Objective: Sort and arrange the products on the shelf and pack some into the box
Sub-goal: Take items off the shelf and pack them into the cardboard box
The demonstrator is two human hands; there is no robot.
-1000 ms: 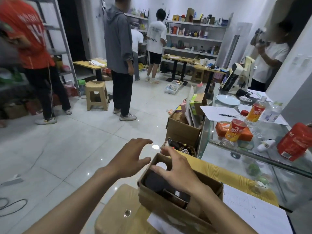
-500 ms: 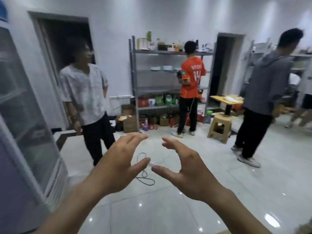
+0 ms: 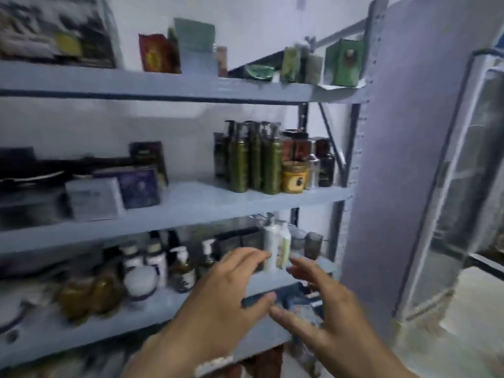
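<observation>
- My left hand (image 3: 218, 298) is raised in front of the shelf (image 3: 191, 203), its fingers (image 3: 245, 257) spread and lightly bent, holding nothing.
- My right hand (image 3: 327, 317) is beside it, fingers (image 3: 302, 271) also spread and loose, holding nothing. The two thumbs almost meet between the hands.
- Both hands are level with the lower board, just before a white pump bottle (image 3: 272, 246) that stands upright there. My left fingertips overlap its base in the view; the blur keeps me from telling whether they touch it.
- Left of that bottle on the same board stand small pump bottles (image 3: 182, 268), a white-lidded jar (image 3: 141, 282) and amber jars (image 3: 90, 294).
- The middle board carries a tight group of tall green pump bottles (image 3: 253, 162) with a yellow jar (image 3: 294, 177) just beside them, and further left a purple box (image 3: 139, 186).
- The top board holds a red packet (image 3: 155, 53) and a green box (image 3: 343, 62), well apart.
- A glass-door cabinet (image 3: 463, 186) stands to the right of the shelf.
</observation>
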